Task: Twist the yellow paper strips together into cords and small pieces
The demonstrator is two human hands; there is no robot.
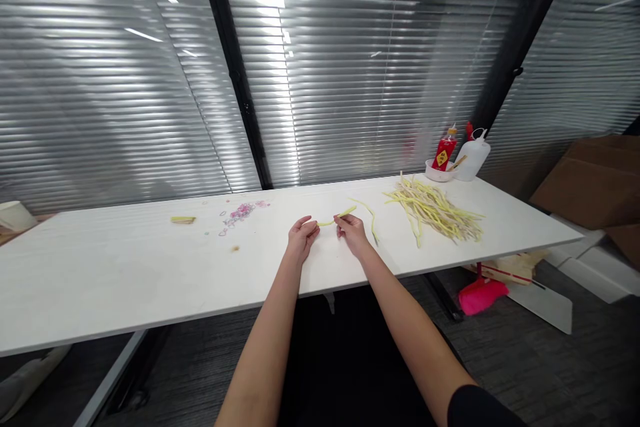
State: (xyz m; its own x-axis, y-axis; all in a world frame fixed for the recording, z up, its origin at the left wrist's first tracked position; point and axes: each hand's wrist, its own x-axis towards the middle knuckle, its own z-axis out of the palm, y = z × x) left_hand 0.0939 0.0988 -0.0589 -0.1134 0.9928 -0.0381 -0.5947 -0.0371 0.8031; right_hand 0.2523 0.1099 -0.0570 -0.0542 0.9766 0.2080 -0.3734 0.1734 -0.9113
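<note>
Over the front of the white table [125,273], my left hand [303,237] pinches one end of a thin yellow plant stalk [325,223]. My right hand [353,233] grips the same stretch of yellow further right, and part sticks up past its fingers. Whether that is one stalk or more, I cannot tell. A loose long stalk [371,212] curves on the table just beyond my right hand. Further right lies a tangled pile of pale yellow stalks [433,208]. To the left is a small neat bundle of short cut pieces [183,220].
Small pink and purple rubber bands [241,212] lie scattered left of my hands, near a brownish spot [235,249]. At the back right stand a red bottle [444,152] in a white bowl [438,172] and a white squeeze bottle [473,159]. Blinds [340,67] hang behind the table.
</note>
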